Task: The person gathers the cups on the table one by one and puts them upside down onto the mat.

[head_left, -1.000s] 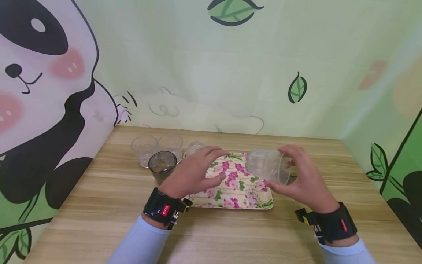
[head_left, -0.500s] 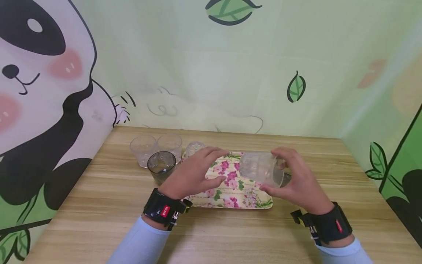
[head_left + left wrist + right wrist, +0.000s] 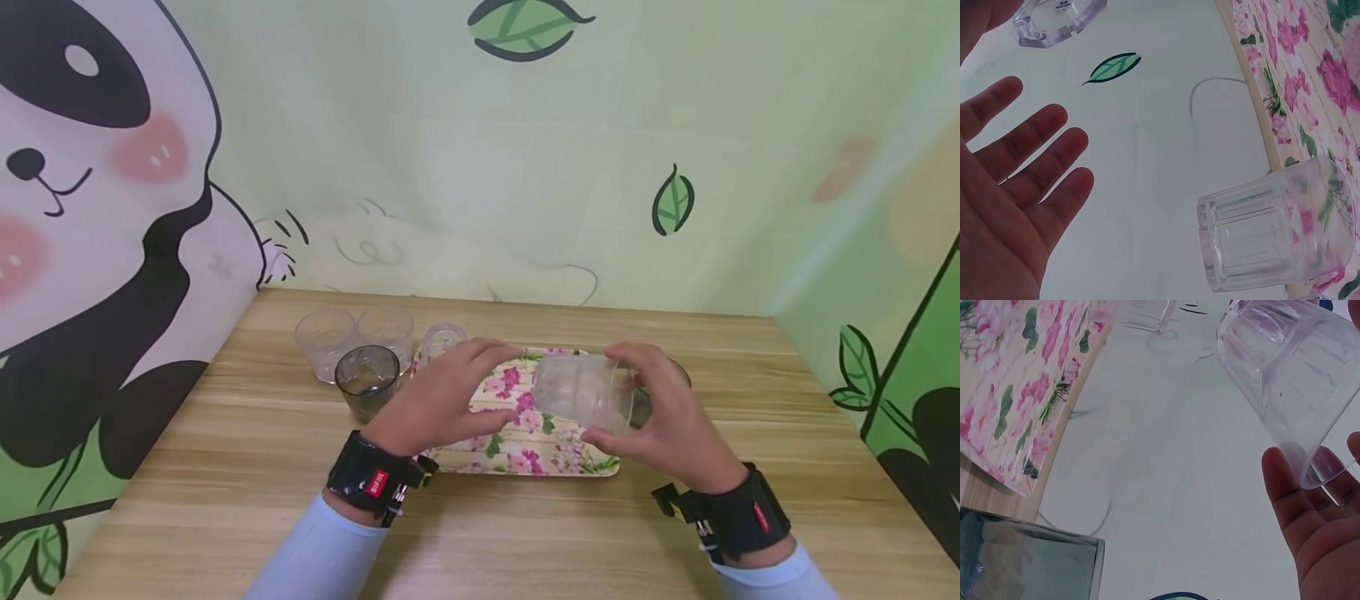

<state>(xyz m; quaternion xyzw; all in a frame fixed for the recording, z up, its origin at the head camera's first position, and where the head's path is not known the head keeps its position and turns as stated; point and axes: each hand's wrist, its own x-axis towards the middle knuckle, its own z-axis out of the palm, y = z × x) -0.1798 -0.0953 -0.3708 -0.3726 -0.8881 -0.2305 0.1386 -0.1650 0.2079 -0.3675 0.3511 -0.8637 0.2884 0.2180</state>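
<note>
My right hand (image 3: 667, 425) holds a clear plastic cup (image 3: 573, 392) near its rim, thumb on one side and fingers on the other. The cup lies sideways in the air over the flowered tray (image 3: 517, 461), its base toward the left. In the right wrist view fingertips (image 3: 1282, 478) touch the cup's rim. My left hand (image 3: 446, 396) hovers over the tray's left part, fingers spread and holding nothing, with its palm toward the cup. Upside down at the tray's back left corner stands another clear cup (image 3: 1260, 231), partly hidden by the left hand in the head view.
Left of the tray, two clear cups (image 3: 326, 342) stand upright side by side, with a smoky grey cup (image 3: 367, 375) in front of them. Behind the right hand is a second dark cup (image 3: 1029, 562), mostly hidden in the head view. A printed cloth backdrop (image 3: 450, 167) rises behind the table.
My right hand has carried the clear cup a short way left, farther over the tray. More of the dark cup shows behind it. The left hand stays almost still.
</note>
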